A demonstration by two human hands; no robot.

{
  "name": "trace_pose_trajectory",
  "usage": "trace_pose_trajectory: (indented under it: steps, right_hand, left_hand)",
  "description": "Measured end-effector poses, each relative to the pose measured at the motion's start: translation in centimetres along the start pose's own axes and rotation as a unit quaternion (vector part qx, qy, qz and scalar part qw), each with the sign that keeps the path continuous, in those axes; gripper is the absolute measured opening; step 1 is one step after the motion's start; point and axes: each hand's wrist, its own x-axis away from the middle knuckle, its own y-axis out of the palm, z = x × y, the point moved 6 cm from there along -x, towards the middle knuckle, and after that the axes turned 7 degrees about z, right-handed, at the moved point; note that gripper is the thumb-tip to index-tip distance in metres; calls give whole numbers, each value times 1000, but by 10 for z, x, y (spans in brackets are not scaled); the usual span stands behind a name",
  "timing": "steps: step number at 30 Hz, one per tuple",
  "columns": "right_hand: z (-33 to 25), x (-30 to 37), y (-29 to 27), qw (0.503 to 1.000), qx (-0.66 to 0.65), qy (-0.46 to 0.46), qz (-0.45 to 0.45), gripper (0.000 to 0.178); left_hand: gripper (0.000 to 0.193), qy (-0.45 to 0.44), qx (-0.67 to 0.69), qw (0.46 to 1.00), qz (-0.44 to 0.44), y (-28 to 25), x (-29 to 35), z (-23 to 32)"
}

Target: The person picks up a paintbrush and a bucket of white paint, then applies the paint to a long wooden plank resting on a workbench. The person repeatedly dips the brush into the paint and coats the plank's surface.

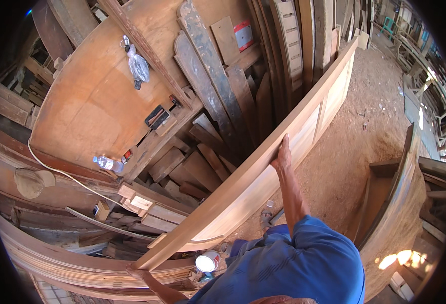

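Observation:
A long, pale wooden door (296, 133) with recessed panels stands on its long edge, running from the lower left to the upper right in front of me. My right hand (282, 156) grips its upper edge near the middle, fingers pointing along the edge and thumb on the near side. At the door's lower left end, my left hand (139, 272) is closed around the corner; its fingertips are partly hidden. Below the door, close to my body, stands a white tub (207, 261) with a coloured label.
Wooden boards (212, 86) lean behind the door. A curved plywood sheet (81, 106) at left carries a water bottle (108, 163), a hand plane (157, 117) and a plastic bag (138, 66). A cap (33, 182) lies far left. A wooden piece (392, 197) stands at right on the dirt floor (370, 109).

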Motion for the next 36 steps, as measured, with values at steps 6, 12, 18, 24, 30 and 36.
trace_pose_trajectory:
  steps: [6,12,18,24,30,36]
  right_hand:
    - [21,2,-66,998,44,22,26,77]
    - [23,23,-100,1000,22,1,2,78]
    - [12,52,-91,1000,24,2,18,73]
    - [1,86,-106,996,37,-47,65,76]
    - [10,128,-159,990,23,-48,129,80]
    - [11,184,-179,982,37,-79,170,72]
  left_hand:
    - [56,-46,-68,996,36,-72,11,-53]
    - [63,-35,-113,990,80,-114,10,-50]
    - [58,-65,-132,986,80,-98,-1,-65]
    - [57,-55,-154,986,32,-61,-13,-80]
    - [56,-44,-203,978,-34,-28,-9,-91]
    - [55,-31,-234,968,-91,-12,-12,-95]
